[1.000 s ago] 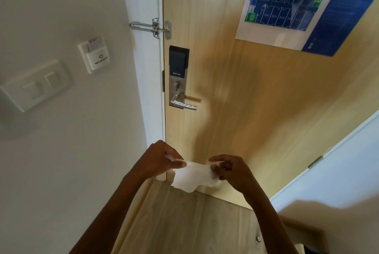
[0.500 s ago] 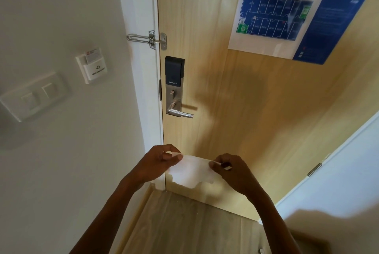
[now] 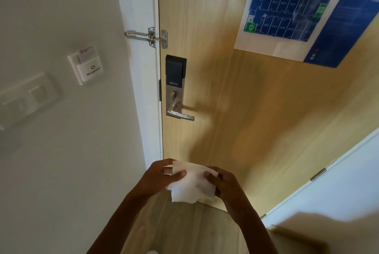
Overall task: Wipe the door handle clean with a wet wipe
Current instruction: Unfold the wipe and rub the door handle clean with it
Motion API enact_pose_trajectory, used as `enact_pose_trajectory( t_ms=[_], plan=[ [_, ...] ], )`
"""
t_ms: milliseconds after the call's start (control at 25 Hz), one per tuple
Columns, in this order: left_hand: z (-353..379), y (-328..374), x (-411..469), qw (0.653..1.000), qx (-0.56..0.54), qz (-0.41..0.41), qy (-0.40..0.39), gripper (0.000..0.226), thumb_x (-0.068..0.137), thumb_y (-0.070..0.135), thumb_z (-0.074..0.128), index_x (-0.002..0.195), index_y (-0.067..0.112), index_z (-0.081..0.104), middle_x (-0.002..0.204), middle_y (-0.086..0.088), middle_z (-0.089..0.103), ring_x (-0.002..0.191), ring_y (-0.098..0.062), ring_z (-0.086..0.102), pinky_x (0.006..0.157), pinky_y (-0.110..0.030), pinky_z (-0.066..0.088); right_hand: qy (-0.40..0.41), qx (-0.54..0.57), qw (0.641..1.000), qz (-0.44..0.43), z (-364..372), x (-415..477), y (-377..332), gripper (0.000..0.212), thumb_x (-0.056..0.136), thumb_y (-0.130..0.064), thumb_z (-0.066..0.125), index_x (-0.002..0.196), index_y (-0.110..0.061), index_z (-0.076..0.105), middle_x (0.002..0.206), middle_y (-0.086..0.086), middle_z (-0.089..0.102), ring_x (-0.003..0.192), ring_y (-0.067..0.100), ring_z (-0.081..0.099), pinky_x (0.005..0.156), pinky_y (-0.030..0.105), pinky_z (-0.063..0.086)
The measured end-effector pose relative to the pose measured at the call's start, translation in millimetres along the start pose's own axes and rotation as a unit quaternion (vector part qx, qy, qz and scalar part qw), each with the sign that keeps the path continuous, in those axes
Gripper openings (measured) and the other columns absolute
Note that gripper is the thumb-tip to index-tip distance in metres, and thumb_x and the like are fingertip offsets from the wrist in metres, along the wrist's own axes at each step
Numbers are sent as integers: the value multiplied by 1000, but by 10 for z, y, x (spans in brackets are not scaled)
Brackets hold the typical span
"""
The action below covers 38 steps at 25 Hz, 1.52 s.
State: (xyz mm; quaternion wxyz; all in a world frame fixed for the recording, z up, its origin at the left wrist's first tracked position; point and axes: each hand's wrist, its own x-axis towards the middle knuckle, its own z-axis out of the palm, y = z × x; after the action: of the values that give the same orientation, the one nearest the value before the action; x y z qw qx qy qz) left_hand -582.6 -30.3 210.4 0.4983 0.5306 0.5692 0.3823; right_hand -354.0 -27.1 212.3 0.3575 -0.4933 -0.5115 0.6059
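Observation:
A silver lever door handle point(image 3: 180, 114) juts right from a smart lock plate point(image 3: 175, 83) on the left edge of a light wooden door point(image 3: 235, 100). Well below it, a white wet wipe point(image 3: 190, 185) is folded between both hands. My left hand point(image 3: 162, 176) pinches its left side with thumb on top. My right hand point(image 3: 223, 182) grips its right side. Both hands are apart from the handle, low in front of the door.
A metal swing guard latch point(image 3: 147, 37) bridges the door and white frame above the lock. A key-card holder point(image 3: 87, 67) and light switches point(image 3: 28, 96) sit on the left wall. A fire escape plan point(image 3: 297, 14) hangs on the door. A white door point(image 3: 338, 182) is at right.
My hands have come closer together, folding the spread wipe into a smaller bundle. The view has shifted, so the handle sits higher above my hands.

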Motion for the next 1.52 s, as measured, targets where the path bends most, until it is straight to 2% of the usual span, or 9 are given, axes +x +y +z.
enact_pose_trajectory(
  t_ms=[240,400,480,720,960,1120,1320,1440,1520],
  plan=[
    [-209,-43,527,998,-33,29,-45,27,80,27,73,103,14,68,98,-2,74,89,-22,72,72,-33,61,-25,128,991,15,3,397,-5,39,88,-37,67,119,-14,66,122,17,66,114,33,63,88,39,55],
    [-401,2,957,993,-75,2,-96,35,70,30,82,103,21,70,96,3,76,88,-16,73,68,-30,60,-70,343,934,70,261,676,69,50,95,-21,60,138,0,45,142,30,45,132,44,42,112,59,29],
    [-524,23,1197,994,-36,10,-101,29,69,33,82,95,31,70,90,11,75,86,-11,72,66,-24,59,-48,358,930,71,418,826,103,49,95,-17,59,138,2,45,140,31,47,130,45,44,111,59,31],
    [-837,-76,1619,993,3,0,-118,29,62,38,86,86,36,69,80,14,73,76,-6,71,55,-21,56,134,160,978,8,646,1131,14,45,87,-34,59,121,-6,63,117,18,69,111,36,63,99,53,48],
    [-895,-141,1810,992,-23,-4,-121,17,73,17,81,84,24,71,76,10,75,69,-11,73,54,-22,57,163,94,982,11,573,1308,42,50,86,-37,58,122,-3,60,115,21,69,108,37,64,96,53,50],
    [-1092,-149,1998,992,-59,-11,-109,17,84,2,67,90,17,72,80,-5,77,71,-24,74,59,-26,57,169,124,974,-85,428,1389,-186,36,98,-33,47,125,-15,62,117,13,70,106,30,67,77,32,58],
    [-1187,-148,2326,999,-8,-11,52,12,88,18,65,99,20,70,87,-2,75,77,-18,72,67,-26,58,300,-109,934,-161,417,1894,-577,26,101,-17,44,118,-26,61,109,6,69,103,18,66,82,14,49],
    [-1154,-93,2497,996,61,13,70,17,92,21,59,103,26,71,87,9,71,72,-1,64,59,-8,45,205,-329,900,-199,576,2210,-552,40,101,-11,41,141,-10,43,143,10,49,131,18,45,108,20,36],
    [-1123,-57,2572,994,85,13,63,21,94,26,54,105,24,72,88,9,69,73,4,60,59,-10,42,158,-434,866,-194,655,2328,-354,45,102,-10,41,146,-11,34,153,11,34,144,22,25,118,38,26]
  ],
)
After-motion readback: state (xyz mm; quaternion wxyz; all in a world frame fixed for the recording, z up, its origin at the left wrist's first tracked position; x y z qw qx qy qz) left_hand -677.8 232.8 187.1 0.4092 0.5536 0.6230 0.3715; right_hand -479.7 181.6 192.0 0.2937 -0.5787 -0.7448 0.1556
